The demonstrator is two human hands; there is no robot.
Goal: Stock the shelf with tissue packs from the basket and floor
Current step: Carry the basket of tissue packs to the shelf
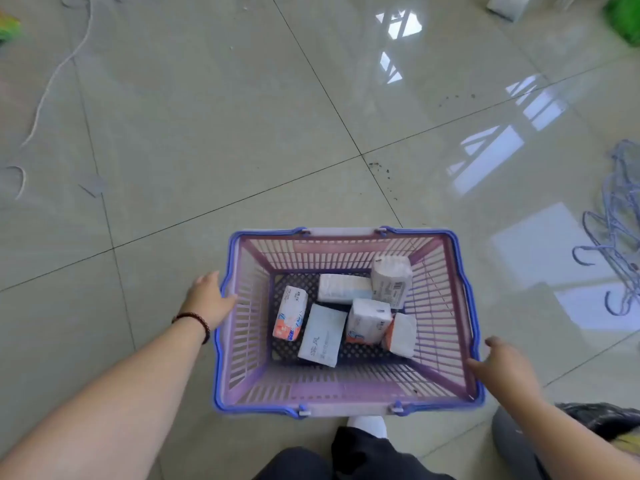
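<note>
A pink slatted basket (346, 320) with a blue rim and folded-down blue handles stands on the tiled floor (214, 140), just in front of the person's feet. Its long axis runs left to right across the view, the short ends towards each hand.

Six tissue packs (346, 313) lie loose on its dark mesh bottom. An orange-and-white pack (290, 313) at the left lies with its length running away from the person. A plain white pack (322, 336) beside it lies flat, tilted slightly to the right. A pale pack (344, 288) at the back lies crosswise. A barcoded pack (391, 281) stands on end in the back right corner. Two more, one white (367, 321) and one with an orange edge (402, 335), lean together at the right.

The left hand (207, 299), fingers straight and relaxed, touches the rim of the basket's left end; a dark bead bracelet (194, 323) circles the wrist. The right hand (502, 368), fingers loosely spread, rests at the right end's rim near the front corner. Neither curls around anything.

The floor is glossy grey-green tile with dark grout lines, mirroring bright windows at the right. A white cord (59, 74) trails at the left, a heap of blue wire hangers (616, 230) lies at the right edge, and something green (623, 19) shows in the top right corner
</note>
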